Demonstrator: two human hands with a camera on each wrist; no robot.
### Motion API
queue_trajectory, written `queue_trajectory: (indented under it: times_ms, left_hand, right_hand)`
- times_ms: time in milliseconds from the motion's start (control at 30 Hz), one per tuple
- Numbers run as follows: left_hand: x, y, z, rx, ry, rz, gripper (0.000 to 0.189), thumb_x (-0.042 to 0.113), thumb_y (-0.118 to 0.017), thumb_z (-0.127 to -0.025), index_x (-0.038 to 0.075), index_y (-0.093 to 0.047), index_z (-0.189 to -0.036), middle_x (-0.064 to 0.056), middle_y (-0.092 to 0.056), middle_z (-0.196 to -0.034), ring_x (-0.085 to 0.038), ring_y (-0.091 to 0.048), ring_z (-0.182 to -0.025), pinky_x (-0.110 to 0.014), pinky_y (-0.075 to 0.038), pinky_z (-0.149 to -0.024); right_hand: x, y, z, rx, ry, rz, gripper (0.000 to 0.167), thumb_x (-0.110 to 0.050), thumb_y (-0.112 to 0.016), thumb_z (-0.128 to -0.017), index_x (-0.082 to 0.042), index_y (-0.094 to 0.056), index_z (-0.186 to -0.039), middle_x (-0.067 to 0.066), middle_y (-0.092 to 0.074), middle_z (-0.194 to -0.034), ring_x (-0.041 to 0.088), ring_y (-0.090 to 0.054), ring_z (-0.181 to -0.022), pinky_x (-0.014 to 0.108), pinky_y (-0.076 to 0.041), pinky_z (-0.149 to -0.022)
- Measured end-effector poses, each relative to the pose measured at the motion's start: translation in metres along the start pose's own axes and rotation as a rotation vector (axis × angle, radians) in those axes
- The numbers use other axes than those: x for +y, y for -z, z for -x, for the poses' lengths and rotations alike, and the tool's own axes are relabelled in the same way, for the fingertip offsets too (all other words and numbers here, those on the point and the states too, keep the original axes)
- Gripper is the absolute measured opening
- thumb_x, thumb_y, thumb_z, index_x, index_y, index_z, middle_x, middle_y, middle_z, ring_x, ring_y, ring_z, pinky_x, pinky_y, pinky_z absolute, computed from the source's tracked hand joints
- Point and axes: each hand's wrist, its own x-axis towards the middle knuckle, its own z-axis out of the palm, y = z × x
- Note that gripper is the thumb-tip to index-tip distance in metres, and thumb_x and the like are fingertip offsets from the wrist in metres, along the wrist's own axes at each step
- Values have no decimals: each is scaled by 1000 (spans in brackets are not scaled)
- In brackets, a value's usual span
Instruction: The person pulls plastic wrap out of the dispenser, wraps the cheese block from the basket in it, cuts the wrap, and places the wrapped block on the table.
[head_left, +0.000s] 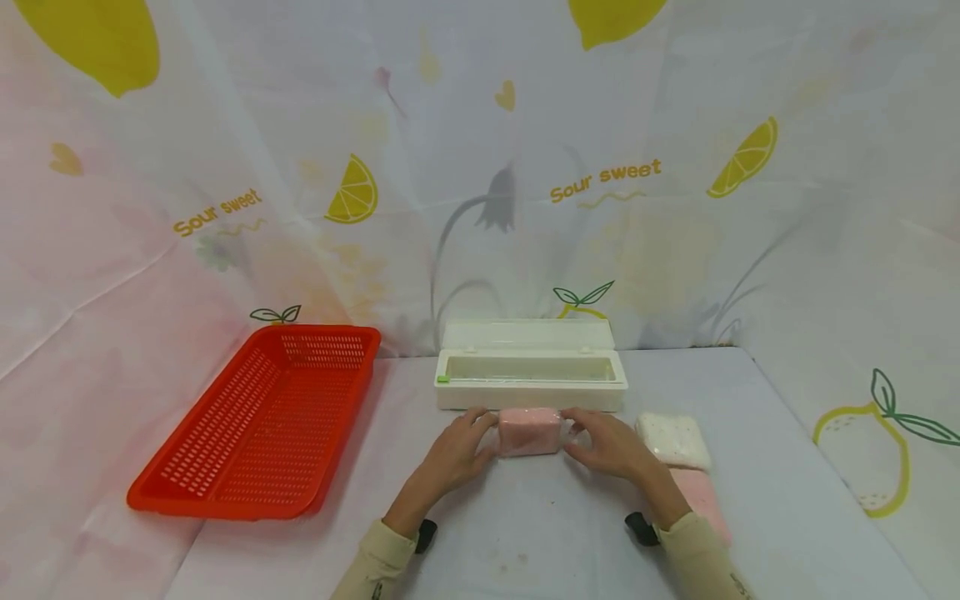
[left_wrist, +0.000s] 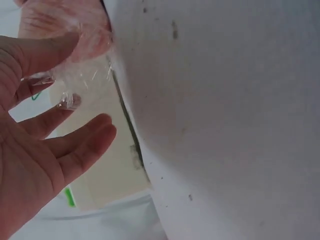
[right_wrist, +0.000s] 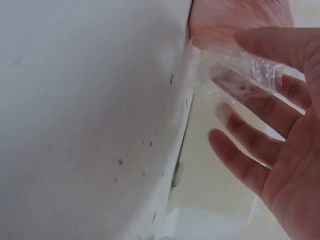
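Observation:
A pink block (head_left: 529, 432) wrapped in clear film lies in front of a long white box (head_left: 531, 395), with loose film at both its ends. My left hand (head_left: 457, 450) is at the block's left end. In the left wrist view, its thumb (left_wrist: 60, 50) overlaps the loose film (left_wrist: 85, 82), and the other fingers extend behind it. At the opposite end is my right hand (head_left: 611, 442), its thumb (right_wrist: 260, 42) close against the block and fingertips behind the film (right_wrist: 220, 67). Gaps show between thumb and fingers on both hands.
The white box's lid (head_left: 528, 335) stands raised, and a small green piece (head_left: 443, 379) sits on its left edge. A red perforated basket (head_left: 330, 467) stands on the left. To the right lie a white packet (head_left: 675, 440) and a pink packet (head_left: 701, 496), partly behind my right forearm.

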Motion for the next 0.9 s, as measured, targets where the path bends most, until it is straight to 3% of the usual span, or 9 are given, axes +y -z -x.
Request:
queue_trajectory:
  times_ms: [200, 367, 567, 700, 900]
  left_hand:
    - [-3, -3, -1, -60, 57, 158, 47, 2, -69, -90, 13, -52, -132, -4, -60, -124, -21, -57, -116, -41, -49, -93]
    - [-4, -5, -6, -18, 65, 228, 40, -3, -64, -90, 12, -57, -127, -4, -64, -117, -21, -59, -113, -41, -49, -92]
    - [0, -5, -9, 39, 88, 299, 32, -9, -66, -87, 11, -63, -112, -2, -66, -103, -16, -60, -98, -36, -52, -81]
    - [2, -8, -12, 50, 128, 354, 27, -6, -68, -87, 11, -66, -108, -1, -67, -102, -14, -61, -95, -33, -53, -78]
    - [2, -11, -16, 32, 191, 431, 22, -1, -68, -90, 11, -67, -108, -3, -68, -105, -15, -63, -97, -30, -53, -78]
  right_hand:
    - [-2, -6, -5, 87, -5, 22, 39, -8, -79, -79, -9, -65, -116, 0, -64, -101, 16, -61, -89, 39, -52, -78]
    - [-4, -11, -8, 89, -32, -31, 35, -6, -77, -82, -10, -64, -114, -3, -67, -99, 14, -62, -88, 37, -52, -78]
    - [-7, -20, -12, 112, -36, -41, 18, -1, -71, -84, -10, -62, -97, -4, -61, -83, 11, -53, -73, 34, -48, -68]
    - [-12, -23, -14, 108, -90, -37, 16, -1, -69, -84, -11, -58, -90, -5, -55, -75, 12, -45, -68, 32, -43, -64]
    - [-20, -24, -16, 75, -196, -72, 17, -1, -69, -85, -9, -60, -96, -3, -60, -82, 14, -48, -72, 36, -44, -68]
